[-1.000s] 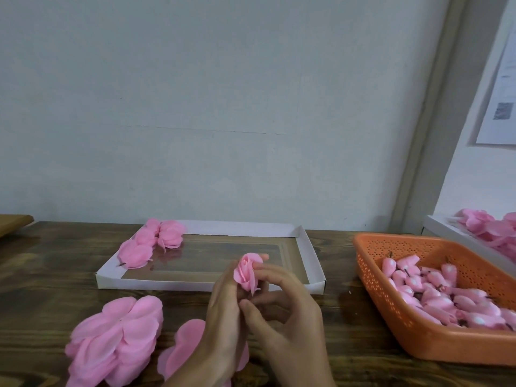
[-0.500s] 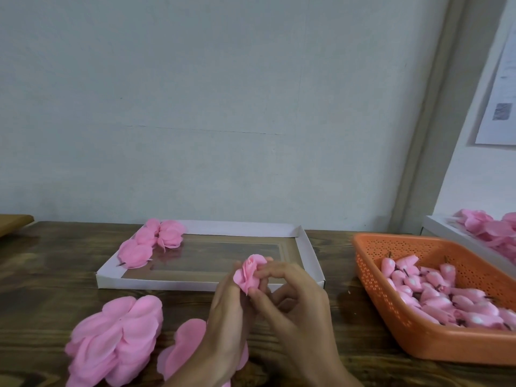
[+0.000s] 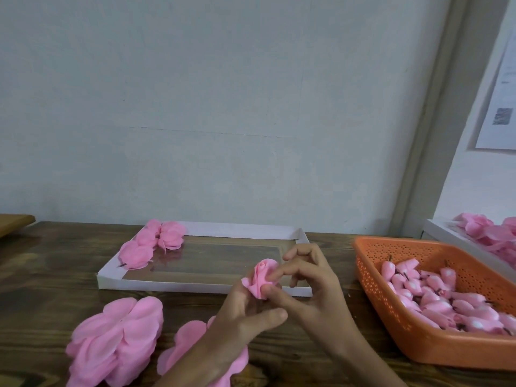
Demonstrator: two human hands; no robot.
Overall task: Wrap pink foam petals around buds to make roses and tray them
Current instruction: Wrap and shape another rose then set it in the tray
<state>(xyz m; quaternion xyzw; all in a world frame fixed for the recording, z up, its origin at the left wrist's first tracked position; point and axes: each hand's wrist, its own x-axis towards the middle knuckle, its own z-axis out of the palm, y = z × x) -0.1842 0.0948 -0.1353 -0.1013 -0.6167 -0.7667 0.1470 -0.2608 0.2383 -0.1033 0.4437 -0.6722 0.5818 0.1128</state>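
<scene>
A small pink rose (image 3: 261, 277) with a petal partly wrapped round its bud is held up in front of the white tray (image 3: 195, 286). My left hand (image 3: 240, 319) grips it from below with curled fingers. From the right, my right hand (image 3: 310, 283) pinches its petal between thumb and forefinger. Three finished roses (image 3: 152, 243) lie in the tray's far left corner. Stacks of loose pink petals (image 3: 117, 339) lie on the wooden table at the near left, and one of them (image 3: 192, 347) is partly hidden under my left forearm.
An orange perforated basket (image 3: 396, 317) of pink buds stands at the right. Behind it a white tray (image 3: 458, 241) holds more pink flowers. A grey wall runs along the table's far edge. The corner of a wooden board (image 3: 14, 223) shows at far left.
Both hands have turned the rose a little and lowered it slightly. My right fingers have shifted round its right side, and my left thumb now sticks out below it.
</scene>
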